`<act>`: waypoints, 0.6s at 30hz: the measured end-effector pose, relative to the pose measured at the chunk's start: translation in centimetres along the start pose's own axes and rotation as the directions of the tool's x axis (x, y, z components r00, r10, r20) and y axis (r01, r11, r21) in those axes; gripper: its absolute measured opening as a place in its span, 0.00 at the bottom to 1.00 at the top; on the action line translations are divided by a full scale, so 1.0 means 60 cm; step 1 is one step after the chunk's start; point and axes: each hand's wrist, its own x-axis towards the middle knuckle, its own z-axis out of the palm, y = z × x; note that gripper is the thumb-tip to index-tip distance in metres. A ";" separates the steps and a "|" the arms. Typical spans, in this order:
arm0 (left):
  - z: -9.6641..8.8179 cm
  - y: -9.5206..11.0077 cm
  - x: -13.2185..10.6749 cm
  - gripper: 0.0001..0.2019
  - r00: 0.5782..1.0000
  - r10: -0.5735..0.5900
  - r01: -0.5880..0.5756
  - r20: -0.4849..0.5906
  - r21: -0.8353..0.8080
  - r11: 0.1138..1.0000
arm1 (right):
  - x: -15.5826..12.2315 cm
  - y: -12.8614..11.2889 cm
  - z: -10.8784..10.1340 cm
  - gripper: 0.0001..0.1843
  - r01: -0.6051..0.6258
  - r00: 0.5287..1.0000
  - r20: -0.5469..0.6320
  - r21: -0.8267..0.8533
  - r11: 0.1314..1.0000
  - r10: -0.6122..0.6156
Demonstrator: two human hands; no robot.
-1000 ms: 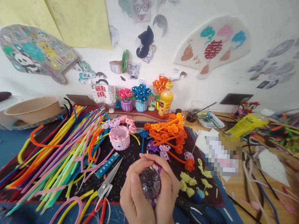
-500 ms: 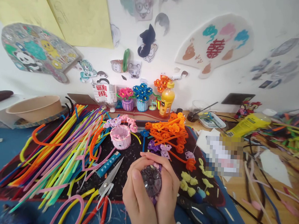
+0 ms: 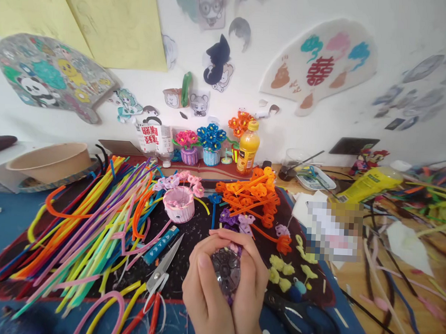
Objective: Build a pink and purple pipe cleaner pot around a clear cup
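Observation:
Both of my hands are cupped round a small pot [image 3: 226, 272], its dark, clear, ribbed plastic base facing me. Purple and pink fuzzy bits show at its rim; its sides are hidden by my fingers. My left hand [image 3: 205, 285] wraps it from the left, thumb along its edge. From the right, my right hand [image 3: 252, 283] closes on it, and the fingertips of both hands meet above. Just beyond them lie purple and lilac pipe-cleaner flowers [image 3: 245, 224]. A pink pot [image 3: 179, 212] with pink and lilac flowers stands farther back on the dark mat.
Coloured pipe cleaners [image 3: 88, 230] spread across the left. Red-handled scissors [image 3: 161, 273] and a blue lighter [image 3: 161, 244] lie left of my hands, black-handled scissors [image 3: 297, 310] right. Orange flowers [image 3: 259, 194] are heaped behind; a juice bottle [image 3: 248, 148] stands at the wall.
The view has shifted very slightly, moving the background a little to the left. My hands keep the same hold on the pot.

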 end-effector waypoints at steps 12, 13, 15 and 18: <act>-0.050 -0.020 0.007 0.21 0.944 -0.189 0.213 0.271 -0.064 0.975 | -0.014 0.016 0.000 0.16 0.018 0.999 -0.033 -0.083 0.996 -0.021; -0.054 -0.021 0.008 0.21 0.939 -0.196 0.222 0.283 -0.066 0.973 | -0.015 0.016 0.003 0.15 0.021 0.998 -0.048 -0.090 0.996 -0.026; -0.058 -0.023 0.009 0.21 0.932 -0.208 0.237 0.298 -0.065 0.969 | -0.018 0.014 0.011 0.12 0.027 0.996 -0.087 -0.105 0.994 -0.036; -0.058 -0.033 0.008 0.23 0.929 -0.216 0.245 0.302 -0.060 0.968 | -0.022 0.010 0.022 0.10 0.027 0.989 -0.141 -0.115 0.993 -0.043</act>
